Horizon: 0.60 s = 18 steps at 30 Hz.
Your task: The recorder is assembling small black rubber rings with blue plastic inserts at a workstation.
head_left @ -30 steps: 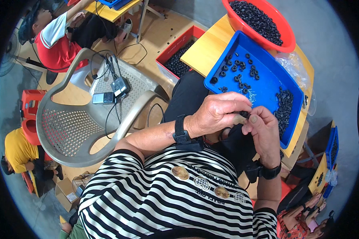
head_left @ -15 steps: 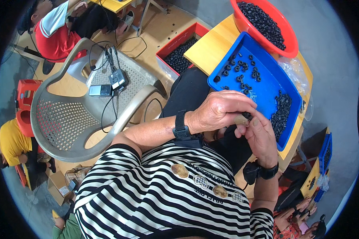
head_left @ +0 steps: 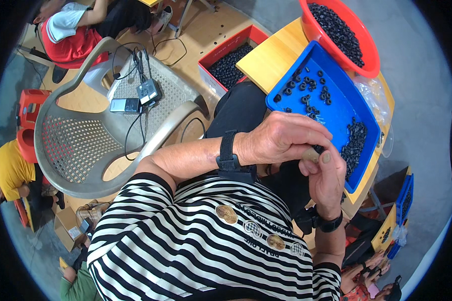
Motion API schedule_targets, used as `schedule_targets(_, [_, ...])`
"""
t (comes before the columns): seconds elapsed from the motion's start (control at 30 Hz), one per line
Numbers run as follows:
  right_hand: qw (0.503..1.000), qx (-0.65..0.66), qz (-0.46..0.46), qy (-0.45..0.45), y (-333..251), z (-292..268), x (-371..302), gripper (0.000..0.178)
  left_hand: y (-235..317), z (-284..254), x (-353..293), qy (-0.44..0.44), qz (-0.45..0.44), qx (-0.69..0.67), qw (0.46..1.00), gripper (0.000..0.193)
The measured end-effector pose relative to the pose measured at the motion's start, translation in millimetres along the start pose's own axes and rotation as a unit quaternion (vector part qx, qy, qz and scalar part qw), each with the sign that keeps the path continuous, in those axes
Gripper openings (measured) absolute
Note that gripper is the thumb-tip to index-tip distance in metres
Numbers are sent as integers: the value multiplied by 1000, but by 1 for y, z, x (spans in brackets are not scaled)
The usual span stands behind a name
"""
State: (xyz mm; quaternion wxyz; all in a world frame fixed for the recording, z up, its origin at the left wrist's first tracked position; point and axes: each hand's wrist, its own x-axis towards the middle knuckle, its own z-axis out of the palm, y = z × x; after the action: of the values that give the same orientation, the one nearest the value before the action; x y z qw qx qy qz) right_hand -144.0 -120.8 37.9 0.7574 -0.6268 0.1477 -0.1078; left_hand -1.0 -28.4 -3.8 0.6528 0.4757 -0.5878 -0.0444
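Note:
My left hand (head_left: pixel 285 136) and my right hand (head_left: pixel 327 173) meet over the near edge of a blue tray (head_left: pixel 331 123). Between their pinched fingertips shows a small black ring-shaped part (head_left: pixel 317 148), mostly covered by the fingers. Both hands are closed on it, the thumbs close together. Loose black ring-shaped parts (head_left: pixel 306 85) are scattered at the tray's far end. A denser heap of small black pieces (head_left: pixel 355 140) lies along its right side.
A red basin (head_left: pixel 369 55) full of black parts stands beyond the tray on the yellow table (head_left: pixel 273 50). A red box (head_left: pixel 213 62) of black parts sits on the floor. A grey plastic chair (head_left: pixel 93 130) holds cables and devices at left. Other people (head_left: pixel 73 37) sit nearby.
The fingertips have shifted slightly around the small black part, which stays pinched between both hands. The view has tilted a little, so the tray and basin appear slightly farther right and lower.

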Motion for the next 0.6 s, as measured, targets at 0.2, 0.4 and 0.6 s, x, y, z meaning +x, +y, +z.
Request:
schedule_targets(0.2, [1000,23,16,-2,-4,4,6,42,-1,-2,0,15,-17,-27,999,31])
schedule_targets(0.4, [996,68,61,-2,0,-5,4,41,-8,5,-7,-2,-46,-62,997,31])
schedule_targets(0.6, [997,-70,20,33,5,-17,-1,42,16,4,1,-79,-211,-177,958,43])
